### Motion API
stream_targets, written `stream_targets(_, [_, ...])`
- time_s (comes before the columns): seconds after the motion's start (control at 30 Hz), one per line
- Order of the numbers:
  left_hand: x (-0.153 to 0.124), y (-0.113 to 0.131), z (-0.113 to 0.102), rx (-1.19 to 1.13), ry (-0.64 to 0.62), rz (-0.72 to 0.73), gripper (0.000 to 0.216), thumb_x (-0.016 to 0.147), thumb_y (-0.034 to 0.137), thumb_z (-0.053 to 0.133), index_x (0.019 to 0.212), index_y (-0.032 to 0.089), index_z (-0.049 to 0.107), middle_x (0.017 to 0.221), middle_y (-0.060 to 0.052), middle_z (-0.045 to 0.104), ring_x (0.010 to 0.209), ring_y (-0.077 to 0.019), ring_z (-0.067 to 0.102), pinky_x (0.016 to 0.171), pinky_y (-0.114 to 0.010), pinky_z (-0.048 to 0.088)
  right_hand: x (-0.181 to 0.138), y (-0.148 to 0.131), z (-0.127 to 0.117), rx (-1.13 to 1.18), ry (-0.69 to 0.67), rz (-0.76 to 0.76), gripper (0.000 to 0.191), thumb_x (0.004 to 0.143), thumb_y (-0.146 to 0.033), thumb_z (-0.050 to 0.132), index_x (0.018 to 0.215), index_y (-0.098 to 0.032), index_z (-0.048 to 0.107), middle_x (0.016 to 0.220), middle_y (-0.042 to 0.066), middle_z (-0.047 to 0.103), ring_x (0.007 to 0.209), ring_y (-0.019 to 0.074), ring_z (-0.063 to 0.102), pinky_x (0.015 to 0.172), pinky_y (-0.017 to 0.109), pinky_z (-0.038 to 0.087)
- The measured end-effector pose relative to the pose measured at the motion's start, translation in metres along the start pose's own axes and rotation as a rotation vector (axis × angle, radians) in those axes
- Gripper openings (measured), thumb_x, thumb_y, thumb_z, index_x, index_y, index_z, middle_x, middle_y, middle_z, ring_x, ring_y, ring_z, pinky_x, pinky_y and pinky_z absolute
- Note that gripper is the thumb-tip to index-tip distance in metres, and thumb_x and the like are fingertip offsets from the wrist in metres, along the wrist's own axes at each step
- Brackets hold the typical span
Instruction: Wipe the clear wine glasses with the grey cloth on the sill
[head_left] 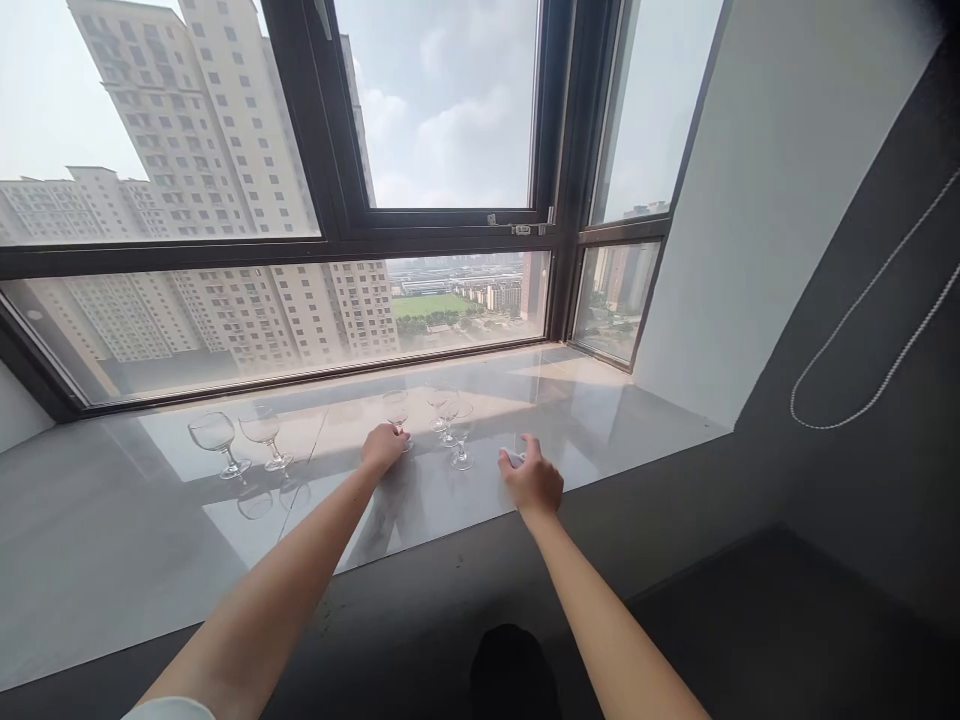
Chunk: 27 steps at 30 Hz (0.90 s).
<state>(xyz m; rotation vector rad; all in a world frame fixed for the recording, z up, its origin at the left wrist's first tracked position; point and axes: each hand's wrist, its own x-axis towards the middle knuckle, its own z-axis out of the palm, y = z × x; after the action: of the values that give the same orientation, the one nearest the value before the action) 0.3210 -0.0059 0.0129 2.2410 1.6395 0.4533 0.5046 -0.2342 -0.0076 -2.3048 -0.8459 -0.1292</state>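
Observation:
My left hand is closed around the stem of a clear wine glass, which stands upright on the glossy windowsill. Just right of it, several more stemmed glasses are grouped close together. My right hand is curled near the sill's front edge around a small whitish thing; most of it is hidden by the fingers, so its kind does not show. Off to the left stand two other wine glasses, one beside the other, both upright and mirrored in the shiny surface.
Behind the glasses runs a dark window frame with a metal latch. A white wall bounds the sill on the right. A looped beaded cord hangs farther right. The sill's front edge drops to a dark floor.

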Motion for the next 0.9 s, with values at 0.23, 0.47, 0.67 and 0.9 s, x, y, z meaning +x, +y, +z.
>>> stream_targets(0.23, [0.019, 0.012, 0.012, -0.037, -0.049, 0.004, 0.019, 0.078, 0.035, 0.059, 0.079, 0.018, 0.066, 0.075, -0.006, 0.069, 0.074, -0.0193, 0.064, 0.061, -0.024, 0.038, 0.002, 0.001, 0.0, 0.04, 0.013, 0.02, 0.047, 0.087, -0.051, 0.048, 0.125, -0.024, 0.053, 0.087, 0.006, 0.071, 0.078, 0.023, 0.066, 0.067, 0.029, 0.041])
stream_targets(0.47, [0.002, -0.01, -0.007, -0.006, -0.003, 0.104, 0.055, 0.076, 0.032, 0.06, 0.129, 0.02, 0.048, 0.103, -0.007, 0.07, 0.09, -0.0199, 0.064, 0.069, -0.024, 0.042, 0.0, 0.002, -0.001, 0.032, 0.005, 0.012, 0.046, 0.089, -0.053, 0.046, 0.123, -0.024, 0.054, 0.086, 0.005, 0.07, 0.077, 0.0218, 0.065, 0.065, 0.028, 0.04])
stream_targets(0.67, [-0.024, -0.076, -0.058, 0.111, 0.186, -0.049, 0.021, 0.08, 0.033, 0.051, 0.094, 0.023, 0.064, 0.096, -0.009, 0.07, 0.09, -0.0266, 0.063, 0.068, -0.031, 0.043, 0.0, 0.003, 0.0, 0.021, 0.02, 0.037, 0.047, 0.088, -0.055, 0.045, 0.123, -0.025, 0.055, 0.093, 0.006, 0.07, 0.079, 0.0221, 0.064, 0.066, 0.029, 0.04])
stream_targets(0.9, [-0.032, -0.168, -0.107, 0.002, 0.309, -0.381, 0.024, 0.075, 0.035, 0.057, 0.092, 0.021, 0.065, 0.101, -0.011, 0.07, 0.095, -0.0312, 0.064, 0.07, -0.035, 0.046, 0.001, 0.006, 0.004, 0.013, 0.056, 0.044, 0.048, 0.085, -0.058, 0.046, 0.119, -0.025, 0.057, 0.092, 0.007, 0.07, 0.077, 0.024, 0.064, 0.064, 0.031, 0.039])
